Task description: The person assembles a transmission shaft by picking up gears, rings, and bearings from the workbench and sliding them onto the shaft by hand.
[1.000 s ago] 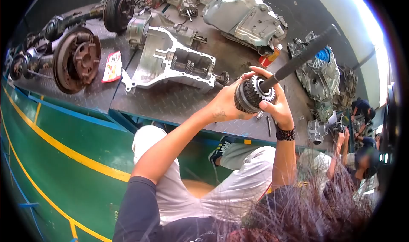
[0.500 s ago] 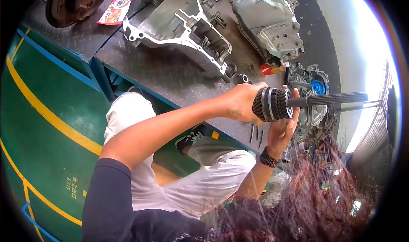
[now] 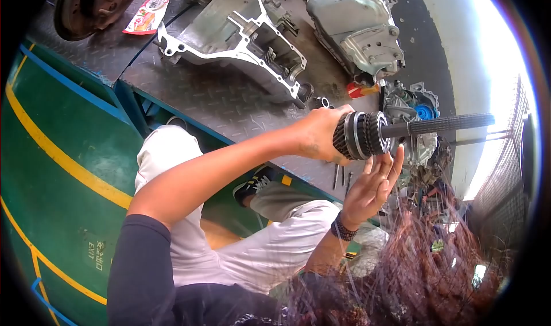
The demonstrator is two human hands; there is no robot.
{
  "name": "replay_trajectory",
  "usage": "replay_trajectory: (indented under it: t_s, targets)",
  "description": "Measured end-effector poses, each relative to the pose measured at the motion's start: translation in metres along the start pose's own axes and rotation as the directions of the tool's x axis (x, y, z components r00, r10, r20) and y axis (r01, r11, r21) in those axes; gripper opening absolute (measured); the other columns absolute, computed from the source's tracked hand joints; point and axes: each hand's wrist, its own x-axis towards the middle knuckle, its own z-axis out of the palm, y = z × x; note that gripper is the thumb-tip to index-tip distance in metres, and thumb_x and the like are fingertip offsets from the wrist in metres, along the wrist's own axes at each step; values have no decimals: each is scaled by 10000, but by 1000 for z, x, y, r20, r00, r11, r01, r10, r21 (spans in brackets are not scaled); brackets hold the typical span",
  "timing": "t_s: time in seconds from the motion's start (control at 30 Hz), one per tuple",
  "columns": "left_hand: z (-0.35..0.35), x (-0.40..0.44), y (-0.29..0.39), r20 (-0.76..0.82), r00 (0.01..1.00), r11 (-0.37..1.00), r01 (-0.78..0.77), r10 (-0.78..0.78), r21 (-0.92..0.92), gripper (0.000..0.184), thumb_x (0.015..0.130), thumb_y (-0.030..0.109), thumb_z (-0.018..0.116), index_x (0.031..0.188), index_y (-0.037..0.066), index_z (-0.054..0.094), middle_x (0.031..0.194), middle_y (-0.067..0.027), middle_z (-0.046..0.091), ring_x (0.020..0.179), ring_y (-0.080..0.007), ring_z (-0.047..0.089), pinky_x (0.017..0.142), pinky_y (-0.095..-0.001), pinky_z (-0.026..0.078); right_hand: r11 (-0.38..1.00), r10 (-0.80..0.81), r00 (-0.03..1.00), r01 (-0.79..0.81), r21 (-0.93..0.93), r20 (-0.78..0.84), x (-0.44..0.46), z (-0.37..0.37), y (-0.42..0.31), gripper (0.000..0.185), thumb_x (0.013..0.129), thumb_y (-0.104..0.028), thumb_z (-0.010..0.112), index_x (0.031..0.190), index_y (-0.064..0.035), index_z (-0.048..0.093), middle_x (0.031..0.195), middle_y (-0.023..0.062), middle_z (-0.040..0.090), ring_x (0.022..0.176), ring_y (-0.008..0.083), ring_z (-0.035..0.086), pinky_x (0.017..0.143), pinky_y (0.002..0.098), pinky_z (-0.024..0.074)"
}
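A gear shaft point(image 3: 364, 134) lies nearly level above the bench's right part, its stacked dark gears at the left and its long splined rod pointing right. My left hand point(image 3: 322, 132) is wrapped round the gear end. Just below the gears, my right hand point(image 3: 370, 189), with a dark beaded bracelet at the wrist, holds nothing; its fingers are spread and their tips are close under the gears. Beyond my left hand stands an open silver gearbox housing point(image 3: 229, 53) with gears inside. A small ring-shaped part point(image 3: 325, 102) rests near its right corner.
A large silver casing point(image 3: 356, 25) stands at the back, with a red and yellow item point(image 3: 363, 90) beside it. Further right is a casing with a blue part point(image 3: 425, 112). A red packet point(image 3: 147, 16) and a rusty drum point(image 3: 92, 8) are at the left. Thin tools point(image 3: 336, 177) lie near the bench edge.
The shaft has swung from pointing up-right to nearly level. My right hand has let go of the gears and dropped slightly below them. The view has shifted too.
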Motion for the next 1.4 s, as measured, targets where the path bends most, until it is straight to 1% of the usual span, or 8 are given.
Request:
replay_trajectory:
  t_s: [0.07,0.17,0.33,0.57,0.6,0.9,1.23,1.4]
  targets:
    - [-1,-1,0,14,1000,999,8,-8,-43,720,642,226,908,1244,26,567,1023,-163,744,930,-265,739,871,-369,567,993,0,990,-16,-113,-140,-2,10,-4,857,998,-431,608,1640,-8,229,1479,155,509,1436,283,440,1240,497,231]
    - [-3,-2,0,21,1000,998,-2,3,-56,709,648,223,907,1236,27,563,1025,-159,739,931,-261,735,873,-370,564,964,-98,995,101,-246,24,23,25,-14,863,1016,-466,598,1638,0,223,1517,164,508,1473,265,399,1252,478,208]
    - [-1,-2,2,50,998,997,33,-30,-70,681,664,213,905,1219,26,557,1018,-156,735,936,-259,731,873,-368,562,969,73,976,-20,-246,207,51,26,-25,978,921,-375,801,1629,22,257,1493,273,538,1343,248,565,1139,358,437]
    - [-1,-2,1,22,1000,999,-10,11,-48,680,673,222,913,1222,19,568,1033,-155,738,943,-249,732,878,-360,560,1000,2,998,-3,14,70,63,22,-27,1158,794,-295,941,1649,-18,212,1443,321,560,1213,272,655,1048,378,543]
    - [-1,-2,2,15,1000,999,-26,27,-43,682,674,225,916,1225,18,571,1037,-154,739,945,-247,732,880,-360,560,991,3,993,13,-132,122,64,20,-30,1100,878,-433,844,1648,-13,180,1484,296,544,1332,281,591,1174,407,429]
    - [0,-1,0,34,999,999,-25,26,-39,715,659,234,932,1245,22,582,1081,-153,735,984,-236,727,909,-360,555,983,-147,988,152,-105,53,94,26,-47,989,923,-478,776,1619,1,261,1510,301,505,1355,344,578,1214,472,407]
    - [2,2,5,13,999,999,-33,33,40,733,654,211,944,1264,34,579,1121,-123,717,1019,-207,701,970,-347,533,880,-453,872,471,66,-186,227,17,-150,410,1096,-247,543,1380,48,568,1392,216,622,1314,376,597,1221,506,424]
    - [6,5,3,-13,998,998,-62,62,8,746,680,134,944,1325,57,577,1155,-64,709,1051,-141,661,997,-318,520,821,-531,784,570,36,-323,230,-14,-149,473,1052,-211,617,1411,81,522,1438,214,594,1365,359,556,1258,525,365]
